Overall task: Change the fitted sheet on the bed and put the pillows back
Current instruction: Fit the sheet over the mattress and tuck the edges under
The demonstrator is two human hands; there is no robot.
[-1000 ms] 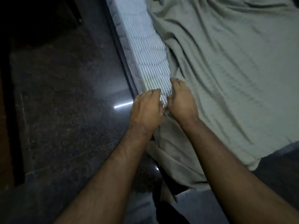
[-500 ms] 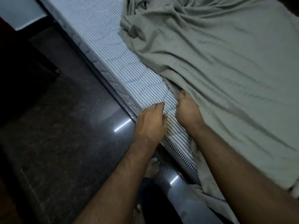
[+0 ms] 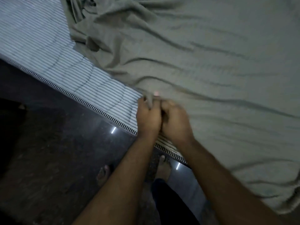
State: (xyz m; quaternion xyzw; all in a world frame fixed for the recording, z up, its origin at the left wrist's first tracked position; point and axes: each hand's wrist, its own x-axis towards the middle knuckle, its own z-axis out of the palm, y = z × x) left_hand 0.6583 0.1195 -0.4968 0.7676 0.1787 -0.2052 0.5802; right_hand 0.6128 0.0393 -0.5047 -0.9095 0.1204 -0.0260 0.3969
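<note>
A person's 2 hands meet at the near edge of a bed, knuckles side by side and touching. The left hand (image 3: 148, 118) grips a gathered fold of the grey-green fitted sheet (image 3: 203, 65), its fingers curled round the cloth where the sheet's edge meets bare mattress. The right hand (image 3: 176, 123) is curled tight against it on the sheet's edge; motion blur hides whether its fingers hold cloth or are simply clenched.

The sheet lies loose and heavily wrinkled over the right and far parts of the bed, its long creases running out from the hands toward the right. Its left edge runs back on a diagonal from the hands to a bunched heap at the far left. At near right the sheet drapes over the mattress side and hangs down.

Left of that edge the blue-and-white striped mattress (image 3: 48, 51) lies uncovered, a widening strip from the hands to the frame's far-left corner. Its piped border (image 3: 90, 106) runs diagonally from far left to near right, passing under both wrists.

Below the border, dark polished floor (image 3: 56, 159) opens wide to the left and near, with 2 short streaks of reflected light close to the bed. The person's 2 bare feet (image 3: 164, 168) stand on it just beside the mattress, toes toward the bed.
</note>
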